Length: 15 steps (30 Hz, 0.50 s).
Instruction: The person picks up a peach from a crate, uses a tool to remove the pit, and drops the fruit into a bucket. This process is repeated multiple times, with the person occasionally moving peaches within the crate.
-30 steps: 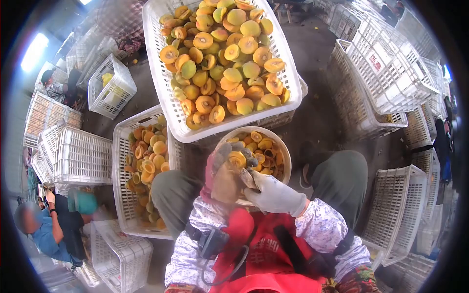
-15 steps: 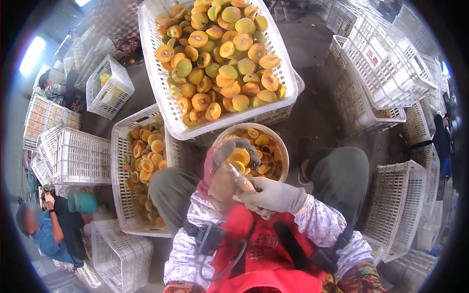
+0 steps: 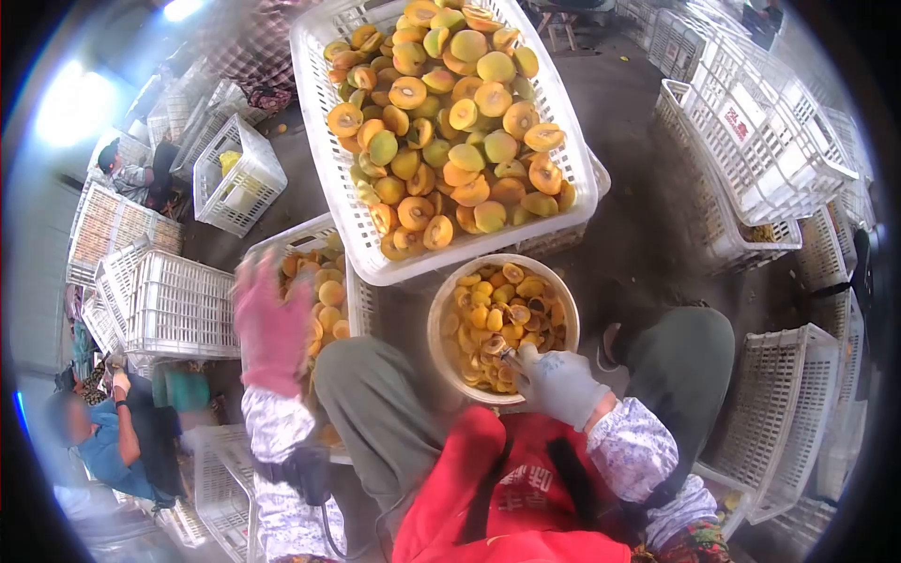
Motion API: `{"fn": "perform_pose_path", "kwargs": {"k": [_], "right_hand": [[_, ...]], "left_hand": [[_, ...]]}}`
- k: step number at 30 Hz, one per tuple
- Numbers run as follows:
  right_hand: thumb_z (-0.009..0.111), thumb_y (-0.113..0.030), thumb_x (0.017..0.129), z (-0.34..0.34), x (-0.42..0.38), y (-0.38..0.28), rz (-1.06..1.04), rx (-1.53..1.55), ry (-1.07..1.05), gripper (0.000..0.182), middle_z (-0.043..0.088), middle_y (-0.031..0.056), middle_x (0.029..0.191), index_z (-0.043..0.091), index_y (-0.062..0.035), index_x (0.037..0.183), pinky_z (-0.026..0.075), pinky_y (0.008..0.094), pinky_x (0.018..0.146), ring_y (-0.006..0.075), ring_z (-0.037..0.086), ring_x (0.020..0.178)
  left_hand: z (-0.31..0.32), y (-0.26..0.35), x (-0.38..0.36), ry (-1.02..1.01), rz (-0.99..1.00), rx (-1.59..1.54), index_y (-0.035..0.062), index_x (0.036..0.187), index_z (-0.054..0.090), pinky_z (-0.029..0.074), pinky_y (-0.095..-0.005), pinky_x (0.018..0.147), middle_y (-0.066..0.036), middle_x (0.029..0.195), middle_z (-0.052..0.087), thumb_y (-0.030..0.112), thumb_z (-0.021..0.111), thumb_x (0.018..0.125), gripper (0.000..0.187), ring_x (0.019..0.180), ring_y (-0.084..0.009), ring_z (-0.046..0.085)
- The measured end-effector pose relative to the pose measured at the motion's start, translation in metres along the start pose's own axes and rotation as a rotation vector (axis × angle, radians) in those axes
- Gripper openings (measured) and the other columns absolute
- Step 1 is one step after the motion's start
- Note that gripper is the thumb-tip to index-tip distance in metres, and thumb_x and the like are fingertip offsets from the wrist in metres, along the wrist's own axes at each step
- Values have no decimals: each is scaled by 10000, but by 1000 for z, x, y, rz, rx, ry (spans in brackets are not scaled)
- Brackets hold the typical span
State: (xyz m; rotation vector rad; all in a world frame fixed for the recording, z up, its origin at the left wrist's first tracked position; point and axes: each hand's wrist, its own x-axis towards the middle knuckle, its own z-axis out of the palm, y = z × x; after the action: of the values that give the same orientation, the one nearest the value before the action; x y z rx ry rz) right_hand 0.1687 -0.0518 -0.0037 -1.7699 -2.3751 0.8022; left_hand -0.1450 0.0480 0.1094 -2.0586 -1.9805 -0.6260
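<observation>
My left hand [image 3: 272,328], in a pink glove, is blurred over the left crate [image 3: 361,305] of halved orange fruit [image 3: 330,293]; whether it holds anything is hidden by the blur. In a grey-white glove, my right hand [image 3: 563,383] is closed round a small metal-tipped tool [image 3: 510,356] above the near side of a round white bucket [image 3: 571,324]. Orange fruit pieces [image 3: 502,314] lie inside the bucket, one close to the tool's tip. Beyond it stands a large white crate [image 3: 314,89] heaped with yellow-orange fruit halves [image 3: 450,122].
White crates [image 3: 183,305] are stacked at the left, and more [image 3: 770,131] stand at the right. A person in blue [image 3: 108,450] is at the lower left, near a green bucket [image 3: 183,387]. My knees [image 3: 375,403] flank the round bucket.
My left hand has left the fruit half and my right hand, moving left over the left crate. My right hand has moved slightly right and down, over the bucket. The whole view has shifted a little.
</observation>
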Motion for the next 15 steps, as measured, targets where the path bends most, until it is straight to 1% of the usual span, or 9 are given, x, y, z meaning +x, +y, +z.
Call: {"fn": "perform_pose_path", "kwargs": {"k": [1, 2, 3, 5, 7, 11, 13, 14, 15], "right_hand": [[576, -283, 880, 1, 1, 1, 1, 42, 42, 263, 644, 148, 644, 511, -43, 964, 507, 472, 550, 338, 653, 594], [589, -278, 877, -1, 2, 2, -41, 43, 138, 257, 632, 134, 627, 516, -43, 951, 505, 458, 524, 323, 649, 579], [589, -278, 877, -3, 1, 2, -43, 40, 138, 257, 632, 134, 627, 516, -43, 951, 505, 458, 524, 323, 649, 579], [597, -268, 875, -9, 1, 1, -73, 30, 252, 245, 613, 116, 598, 514, -46, 938, 498, 440, 490, 310, 641, 555], [613, -249, 868, -19, -3, -1, -83, -5, 292, 236, 600, 103, 585, 512, -48, 940, 493, 428, 468, 302, 634, 536], [631, -222, 857, -20, -5, -1, -48, 69, 302, 228, 605, 104, 594, 502, -55, 944, 492, 417, 460, 301, 634, 538], [629, -233, 860, -20, -1, 0, -33, 140, 329, 240, 615, 108, 608, 503, -59, 967, 498, 427, 479, 312, 634, 544], [629, -233, 860, -23, 0, 0, -38, 137, 335, 240, 615, 108, 608, 503, -59, 967, 498, 427, 479, 312, 634, 544], [633, -233, 858, -26, 0, 0, -19, 184, 342, 253, 626, 122, 638, 512, -58, 996, 506, 428, 508, 319, 642, 575]], "left_hand": [[8, 15, 12, -82, 120, -122, 85, 1237, 591, 410, -428, 997, -169, 1212, 610, 247, 616, 850, 420, 1162, -338, 545], [23, 31, 25, -282, 47, -198, 80, 1235, 594, 417, -424, 994, -172, 1202, 616, 286, 599, 862, 426, 1150, -340, 558], [43, 48, 39, -481, -24, -275, 75, 1234, 596, 423, -421, 991, -175, 1193, 623, 326, 581, 874, 438, 1137, -343, 570], [85, 77, 64, -698, -21, -112, 70, 1257, 578, 436, -416, 983, -176, 1175, 634, 400, 536, 903, 485, 1111, -336, 592], [110, 100, 80, -855, -2, 18, 54, 1292, 542, 434, -415, 988, -172, 1221, 613, 435, 527, 910, 539, 1136, -332, 577], [159, 93, 78, -853, 120, 23, 52, 1319, 516, 430, -413, 997, -170, 1256, 592, 470, 527, 909, 586, 1158, -333, 563], [164, 91, 76, -829, 130, -38, 45, 1327, 509, 417, -415, 1015, -176, 1264, 582, 404, 562, 889, 569, 1168, -332, 555], [157, 93, 75, -820, 130, -38, 45, 1327, 509, 417, -415, 1015, -176, 1264, 582, 404, 562, 889, 569, 1168, -332, 555], [149, 96, 70, -785, 85, -199, 39, 1324, 513, 431, -393, 1003, -167, 1243, 596, 324, 582, 871, 539, 1142, -308, 574]]}}
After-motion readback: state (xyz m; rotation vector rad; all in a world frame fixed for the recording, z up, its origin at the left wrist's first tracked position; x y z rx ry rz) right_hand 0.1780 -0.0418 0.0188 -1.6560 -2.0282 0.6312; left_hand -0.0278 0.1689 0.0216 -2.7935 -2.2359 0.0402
